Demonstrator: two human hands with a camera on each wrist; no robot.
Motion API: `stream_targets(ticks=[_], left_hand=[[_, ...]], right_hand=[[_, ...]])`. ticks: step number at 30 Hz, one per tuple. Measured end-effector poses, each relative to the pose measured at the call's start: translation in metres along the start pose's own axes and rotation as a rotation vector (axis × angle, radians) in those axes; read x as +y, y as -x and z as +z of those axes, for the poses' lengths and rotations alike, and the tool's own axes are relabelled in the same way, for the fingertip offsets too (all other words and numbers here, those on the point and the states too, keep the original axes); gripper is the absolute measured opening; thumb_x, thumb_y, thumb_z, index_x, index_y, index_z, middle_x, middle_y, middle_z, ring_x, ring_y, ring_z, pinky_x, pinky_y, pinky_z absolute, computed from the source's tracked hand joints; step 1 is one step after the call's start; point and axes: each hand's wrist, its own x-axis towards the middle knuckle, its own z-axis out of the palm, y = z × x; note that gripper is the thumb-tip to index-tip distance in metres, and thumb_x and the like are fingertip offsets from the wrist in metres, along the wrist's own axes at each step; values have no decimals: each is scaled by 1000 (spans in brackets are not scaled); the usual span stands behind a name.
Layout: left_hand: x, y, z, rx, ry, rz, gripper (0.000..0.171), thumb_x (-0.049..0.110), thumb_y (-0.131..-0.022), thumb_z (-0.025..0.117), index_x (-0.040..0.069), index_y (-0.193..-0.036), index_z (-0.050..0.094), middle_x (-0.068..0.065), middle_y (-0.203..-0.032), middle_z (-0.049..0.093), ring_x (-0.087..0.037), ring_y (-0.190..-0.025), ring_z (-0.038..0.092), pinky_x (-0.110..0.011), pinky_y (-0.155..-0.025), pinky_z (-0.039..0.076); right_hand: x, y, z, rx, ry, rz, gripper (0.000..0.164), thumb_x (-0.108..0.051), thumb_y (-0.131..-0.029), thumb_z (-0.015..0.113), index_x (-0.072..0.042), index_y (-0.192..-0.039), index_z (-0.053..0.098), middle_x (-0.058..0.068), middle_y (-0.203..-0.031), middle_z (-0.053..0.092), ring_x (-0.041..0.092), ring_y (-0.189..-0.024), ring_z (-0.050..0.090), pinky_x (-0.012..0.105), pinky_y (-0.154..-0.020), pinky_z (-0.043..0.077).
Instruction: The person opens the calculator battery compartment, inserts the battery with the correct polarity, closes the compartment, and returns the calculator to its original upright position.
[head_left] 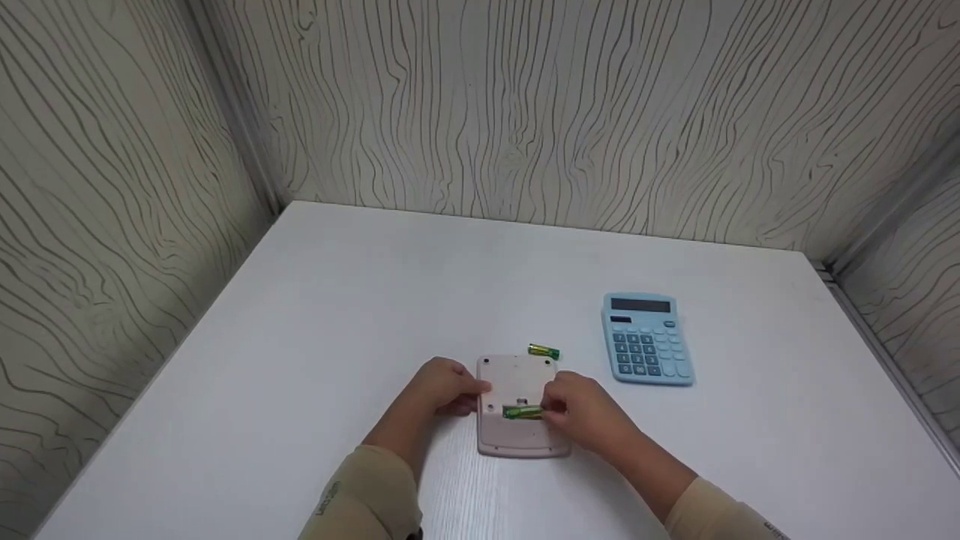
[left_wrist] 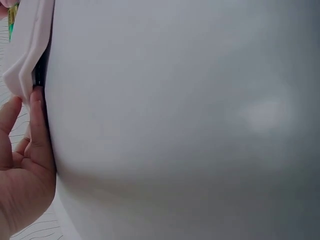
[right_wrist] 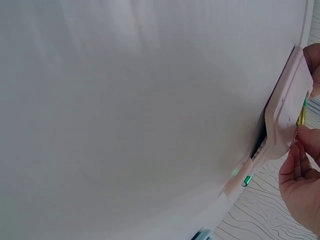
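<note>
A pale pink calculator (head_left: 517, 379) lies face down, its battery slot uncovered. My left hand (head_left: 450, 386) grips its left edge, thumb on the back and fingers beneath, as the left wrist view shows at the calculator's raised side (left_wrist: 30, 55). At the slot, a green and yellow battery (head_left: 523, 412) lies slightly slanted, and my right hand (head_left: 581, 409) pinches its right end between thumb and fingers. In the right wrist view the battery (right_wrist: 301, 115) shows above the calculator's back, close to the fingertips (right_wrist: 301, 135).
A second green battery (head_left: 544, 351) lies on the white table (head_left: 360, 300) just beyond the pink calculator. Farther right, a blue calculator (head_left: 648, 339) rests face up. Wood-grain patterned panels (head_left: 510, 112) rise behind the table and at its sides.
</note>
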Motion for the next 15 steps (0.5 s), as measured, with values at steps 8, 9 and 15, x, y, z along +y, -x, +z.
stream_targets(ticks=[8,9,15], left_hand=[[1,0,0,-1,-5,5,26,26,-74,76,5,-83,63,-5,-67,67,-11,-56,62,-22,-54,51],[1,0,0,-1,-5,4,26,26,-74,76,5,-83,63,-5,-67,67,-11,-56,62,-22,-54,51],[0,-1,0,1,-19,-4,26,27,-74,76,5,-82,64,-5,-67,67,-11,-55,61,-21,-52,51]], right_hand=[[-2,-2,1,-11,3,10,9,-11,-81,66,-19,-80,62,-8,-75,49,10,-72,47,22,-63,44],[-1,-2,2,-11,7,9,9,-12,-81,67,-20,-80,62,-9,-75,49,10,-73,47,22,-64,44],[-4,1,5,-8,66,-15,7,-15,-82,67,-20,-82,61,-10,-75,47,8,-73,46,22,-64,44]])
